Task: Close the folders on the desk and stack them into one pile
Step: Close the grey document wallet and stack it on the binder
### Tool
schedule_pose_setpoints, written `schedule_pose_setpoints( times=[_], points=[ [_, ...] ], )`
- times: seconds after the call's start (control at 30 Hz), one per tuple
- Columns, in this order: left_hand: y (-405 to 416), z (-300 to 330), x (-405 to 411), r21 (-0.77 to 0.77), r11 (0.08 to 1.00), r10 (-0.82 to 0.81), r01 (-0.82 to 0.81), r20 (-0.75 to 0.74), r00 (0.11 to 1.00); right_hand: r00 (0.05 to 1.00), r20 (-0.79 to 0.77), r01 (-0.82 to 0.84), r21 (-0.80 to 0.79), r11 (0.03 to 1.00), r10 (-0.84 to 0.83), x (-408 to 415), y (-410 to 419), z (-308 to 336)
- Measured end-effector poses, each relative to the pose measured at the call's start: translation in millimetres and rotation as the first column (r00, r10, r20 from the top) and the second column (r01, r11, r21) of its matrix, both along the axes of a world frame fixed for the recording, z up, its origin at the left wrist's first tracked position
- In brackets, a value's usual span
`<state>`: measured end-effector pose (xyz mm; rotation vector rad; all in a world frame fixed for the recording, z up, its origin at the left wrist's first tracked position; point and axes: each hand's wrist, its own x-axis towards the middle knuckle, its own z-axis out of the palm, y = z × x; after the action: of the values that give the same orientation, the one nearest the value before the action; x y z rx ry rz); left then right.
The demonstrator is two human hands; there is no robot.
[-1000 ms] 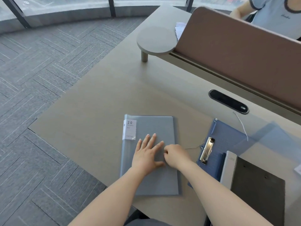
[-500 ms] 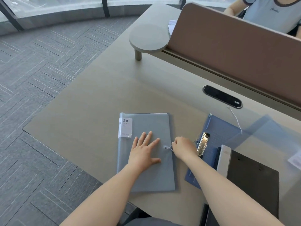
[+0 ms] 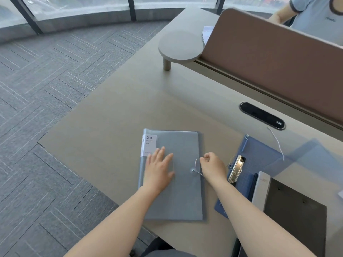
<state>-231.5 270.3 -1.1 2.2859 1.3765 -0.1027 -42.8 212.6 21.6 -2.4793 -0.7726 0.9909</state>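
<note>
Grey folder (image 3: 172,175): lies closed and flat on the desk (image 3: 111,127), lower centre of the frame, long side running away from the viewer; a white label reading "20 pockets" sits at its upper left corner.
String (image 3: 197,168): a thin white cord runs from the small button on the folder's cover, near its right edge, up and right into the right hand.
Right hand (image 3: 212,166): just right of the button, over the folder's right edge; fingers curled, pinching the string.
Left hand (image 3: 159,168): fingers straight and spread, pressing flat on the cover's left half, fingertips touching the label's lower edge.
Blue folder (image 3: 259,164): right of the grey one and apart from it, lying open, its metal clip exposed and a clear flap spread toward the right edge of the frame.
Black folder (image 3: 295,216): lower right, overlapping the blue one's near corner, a pale spine on its left side; whether it is fully closed I cannot tell.
Progress: early, by my judgement. The grey folder is shut but its string looks not yet fastened round the button.
Left to do: fasten the string, close the blue folder, check the black one, then gather all into one pile; nothing is stacked yet.
</note>
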Motion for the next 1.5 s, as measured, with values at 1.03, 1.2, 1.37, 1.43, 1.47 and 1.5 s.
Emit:
schedule_pose_setpoints(
  times=[1.03,1.2,1.37,1.43,1.47,1.5],
  points=[
    [13,58,-16,-0.706,0.502,0.86,-0.5,0.342,0.379,0.829,-0.444,0.457,0.188,0.869,-0.339,23,-55,37],
    [-11,79,35,-0.719,0.583,0.792,-0.379,0.398,0.463,0.83,-0.377,0.524,0.276,0.806,-0.411,62,-99,48],
    [-54,85,86,-0.746,0.612,0.723,-0.262,0.393,0.568,0.765,-0.353,0.635,0.271,0.723,-0.539,108,-164,46],
    [-73,86,103,-0.759,0.609,0.701,-0.233,0.377,0.605,0.734,-0.348,0.672,0.256,0.695,-0.582,121,-190,40],
    [-82,85,111,-0.761,0.61,0.69,-0.221,0.373,0.621,0.722,-0.34,0.687,0.258,0.679,-0.602,126,-202,39],
    [-91,84,118,-0.765,0.611,0.676,-0.206,0.368,0.638,0.707,-0.334,0.704,0.252,0.663,-0.623,131,-215,36]
  ],
)
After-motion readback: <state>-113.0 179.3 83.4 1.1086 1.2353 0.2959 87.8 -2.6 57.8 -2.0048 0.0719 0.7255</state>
